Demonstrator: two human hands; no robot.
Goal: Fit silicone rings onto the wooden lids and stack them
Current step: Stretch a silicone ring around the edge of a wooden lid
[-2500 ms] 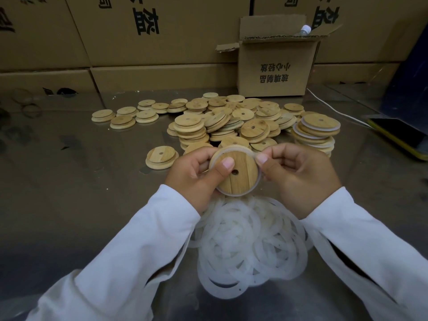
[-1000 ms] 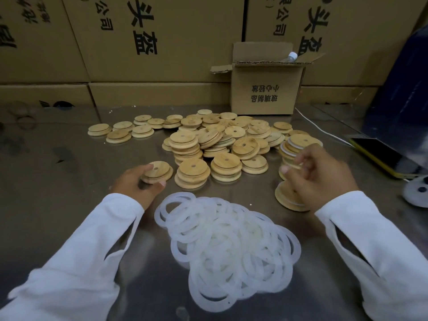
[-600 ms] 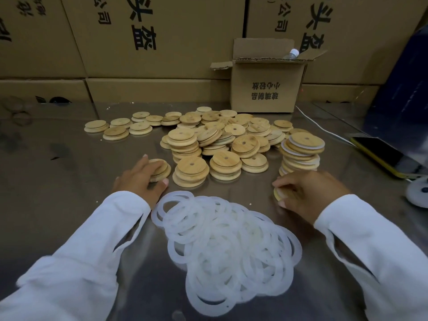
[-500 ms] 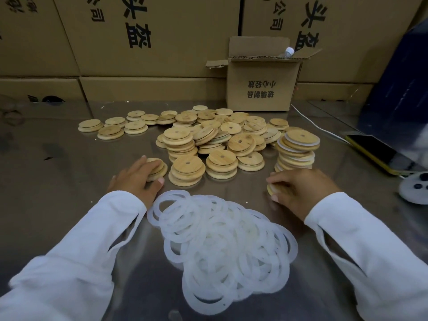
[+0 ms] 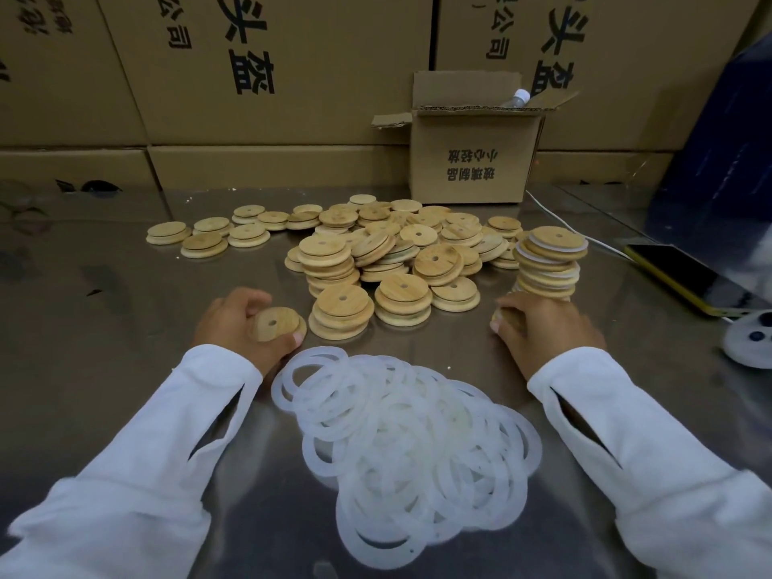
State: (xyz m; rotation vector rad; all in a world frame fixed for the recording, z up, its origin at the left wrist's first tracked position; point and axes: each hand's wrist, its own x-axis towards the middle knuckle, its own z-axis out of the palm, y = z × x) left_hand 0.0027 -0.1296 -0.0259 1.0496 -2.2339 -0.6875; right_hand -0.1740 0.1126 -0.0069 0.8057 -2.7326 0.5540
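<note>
Head camera looks down on a metal table (image 5: 104, 336) with a heap of silicone rings (image 5: 401, 445) lying near the front edge, between two white sleeves.

Far beyond the heap and to its left, a few single lids (image 5: 204, 242) lie flat on the steel. Just beyond the heap's left edge, the left hand (image 5: 234, 323) grips a wooden lid (image 5: 273, 323). Its fingers curl round the far rim and the thumb presses the near rim. The lid is tilted, its centre hole facing up, and it sits close to the heap without touching it.

Straight beyond the heap is the main pile of loose lids (image 5: 397, 252). Some are in short stacks and others are leaning on one another. None of these shows a ring.

Just beyond the heap's right edge, the right hand (image 5: 543, 328) is clenched over a second lid (image 5: 503, 317). Only a sliver of wood shows past the thumb, so I cannot tell whether a ring is on it. Right behind that hand rises the ringed stack (image 5: 549, 261), a tall column with pale bands showing between the wooden discs.

Further back from the heap and to its right, a small open carton (image 5: 472, 160) stands against a wall of large boxes (image 5: 292, 77). To the heap's far right lie a white cable (image 5: 585, 238), a yellow-edged phone (image 5: 689, 277) and a round white device (image 5: 752, 342).
</note>
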